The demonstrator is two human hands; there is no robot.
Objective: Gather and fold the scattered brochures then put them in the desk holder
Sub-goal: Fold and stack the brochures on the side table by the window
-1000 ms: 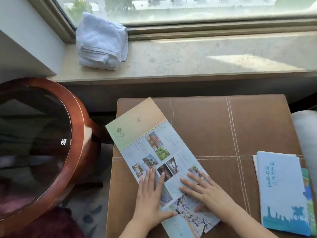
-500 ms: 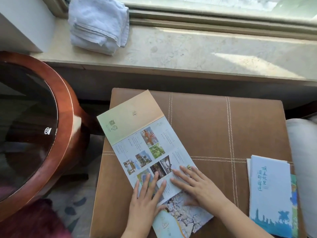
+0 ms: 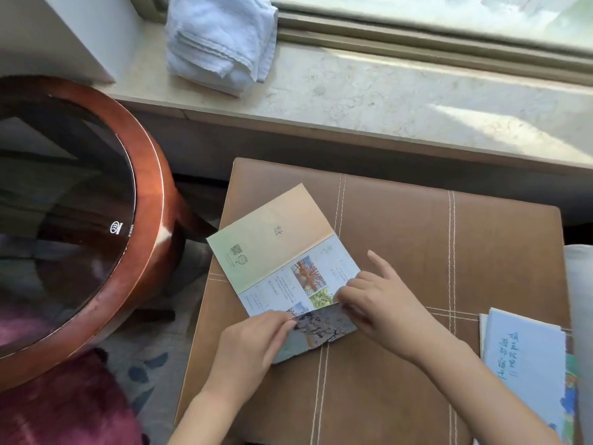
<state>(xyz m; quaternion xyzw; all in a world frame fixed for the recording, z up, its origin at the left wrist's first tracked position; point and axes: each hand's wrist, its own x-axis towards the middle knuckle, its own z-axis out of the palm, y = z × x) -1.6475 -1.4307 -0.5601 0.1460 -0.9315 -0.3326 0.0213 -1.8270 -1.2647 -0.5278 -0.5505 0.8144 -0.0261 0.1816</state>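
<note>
A person sits at a brown leather table (image 3: 417, 236) with white stitch lines, which stands below a stone window sill (image 3: 385, 101). On the left part of the table lies a long brochure (image 3: 282, 261), turned at an angle, so its far end points to the far left. The far panel is plain, pale green and orange, with a small code printed on it. The middle panel shows text and small photos.

The near panel (image 3: 321, 330) is folded up and over toward the middle, and its outer side with a picture of flowering branches faces up. It is not flat; its free edge is lifted a little.

The left hand (image 3: 253, 348) holds the left end of this folded edge, with the fingers (image 3: 285, 319) closed narrow together with the thumb on the paper. The right hand (image 3: 385, 306) holds the right end of the same edge between thumb and curled fingers, while its index finger (image 3: 378, 261) is straight and points far.

At the near right edge of the table lies a small stack of folded brochures (image 3: 523, 358), well apart from the hands. The top one is pale blue with blue handwriting.

A folded white towel (image 3: 221, 40) rests on the left of the sill. Left of the table stands a round wooden stand (image 3: 150, 203) with a dark glass top.
</note>
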